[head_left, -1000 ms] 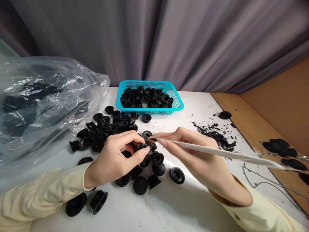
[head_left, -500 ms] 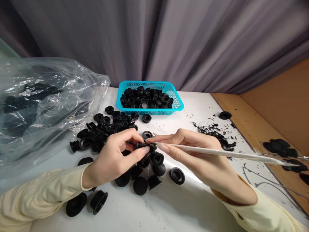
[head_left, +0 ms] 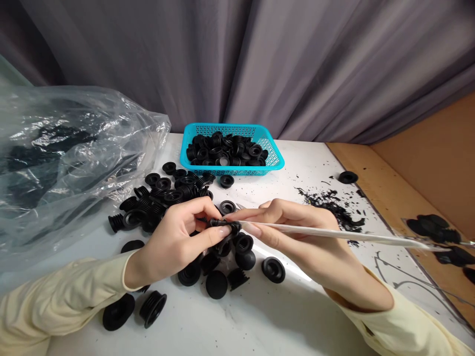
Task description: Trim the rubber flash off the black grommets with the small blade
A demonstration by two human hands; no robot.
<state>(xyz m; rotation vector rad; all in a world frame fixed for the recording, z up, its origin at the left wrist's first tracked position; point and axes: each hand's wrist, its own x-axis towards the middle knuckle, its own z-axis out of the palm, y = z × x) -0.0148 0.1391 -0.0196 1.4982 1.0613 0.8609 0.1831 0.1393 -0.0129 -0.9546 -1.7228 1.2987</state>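
Observation:
My left hand pinches a black ribbed plug between thumb and fingers, above a pile of similar plugs. From the right, my right hand meets it, its fingers closed on a long thin tool with a white wrapped handle. The tool's tip is at the held plug, hidden by fingers and too small to make out. Loose black plugs lie below and around both hands on the white table.
A blue basket full of black plugs stands at the back. Clear plastic bag at left holds dark pieces. Black shavings lie at right, near a lone plug. More black pieces rest on the wooden strip.
Both hands keep their grips, with only a slight shift of the fingers at the plug. The whole view has moved a little.

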